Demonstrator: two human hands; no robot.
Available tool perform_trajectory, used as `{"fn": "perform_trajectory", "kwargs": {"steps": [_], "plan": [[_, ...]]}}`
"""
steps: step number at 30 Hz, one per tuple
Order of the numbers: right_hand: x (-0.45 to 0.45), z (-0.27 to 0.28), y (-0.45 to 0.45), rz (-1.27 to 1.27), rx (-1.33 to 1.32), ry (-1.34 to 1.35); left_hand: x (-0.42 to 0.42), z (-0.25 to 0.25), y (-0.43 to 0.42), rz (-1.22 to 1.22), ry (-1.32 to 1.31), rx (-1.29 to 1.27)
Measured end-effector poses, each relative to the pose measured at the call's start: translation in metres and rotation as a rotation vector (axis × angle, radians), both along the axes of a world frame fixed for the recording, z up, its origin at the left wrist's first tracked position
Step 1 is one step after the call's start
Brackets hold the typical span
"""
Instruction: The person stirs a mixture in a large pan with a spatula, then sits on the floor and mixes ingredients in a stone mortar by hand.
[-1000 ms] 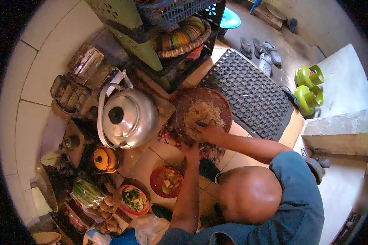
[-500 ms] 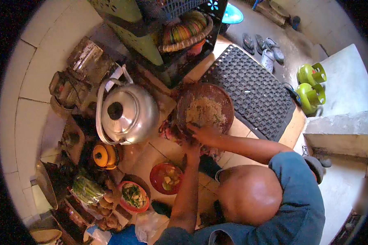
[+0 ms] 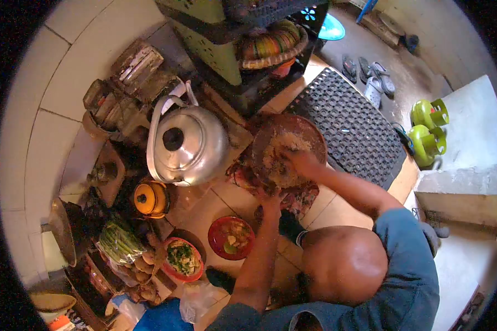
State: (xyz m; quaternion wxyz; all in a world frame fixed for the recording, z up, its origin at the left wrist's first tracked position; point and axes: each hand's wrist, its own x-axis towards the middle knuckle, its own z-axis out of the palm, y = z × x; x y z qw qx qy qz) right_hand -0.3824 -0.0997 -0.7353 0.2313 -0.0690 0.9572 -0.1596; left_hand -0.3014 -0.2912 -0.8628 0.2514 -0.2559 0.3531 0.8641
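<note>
A wide reddish-brown bowl [image 3: 318, 135] stands on a patterned cloth [image 3: 301, 201] and holds a crumbly, pale brown mixture [image 3: 284, 171]. Inside it, my right hand [image 3: 301, 161] presses its curled fingers into the mixture; the fingertips are partly buried, and whatever they may hold cannot be made out. My left hand [image 3: 269, 199] grips the bowl's near rim, with its fingers partly hidden. Closer to me, left of my left forearm, are a red plate [image 3: 215, 243] with pieces of food in a little liquid and a pink-rimmed dish [image 3: 190, 278] of chopped greens and pale pieces.
A large metal kettle [image 3: 196, 143] stands left of the bowl, and a small orange lidded pot [image 3: 149, 198] sits below it. Bagged green vegetables [image 3: 119, 243] lie at the left. Beyond the bowl are a black rubber mat [image 3: 348, 127], a crate rack [image 3: 204, 55] and green gas cylinders [image 3: 425, 143].
My right hand has moved from the bowl's near left edge further into the mixture. The mixture is spread differently. My left hand stays at the rim, and the whole view has shifted slightly.
</note>
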Motion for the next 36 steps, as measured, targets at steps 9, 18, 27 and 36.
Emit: {"fn": "perform_trajectory", "kwargs": {"steps": [9, 18, 27, 36], "plan": [[-0.001, -0.009, 0.015, -0.048, -0.060, 0.178, -0.015, 0.039, 0.004, -0.059, 0.036, -0.180], [-0.092, -0.013, 0.046, -0.203, -0.334, -0.426, -0.018, 0.036, -0.001, -0.093, -0.054, -0.159], [0.033, 0.012, -0.018, 0.044, 0.132, 0.316, 0.000, -0.001, -0.007, 0.014, 0.121, 0.028], [-0.027, 0.029, -0.017, -0.124, -0.241, 0.211, -0.007, 0.002, -0.008, 0.037, 0.187, 0.055]]}}
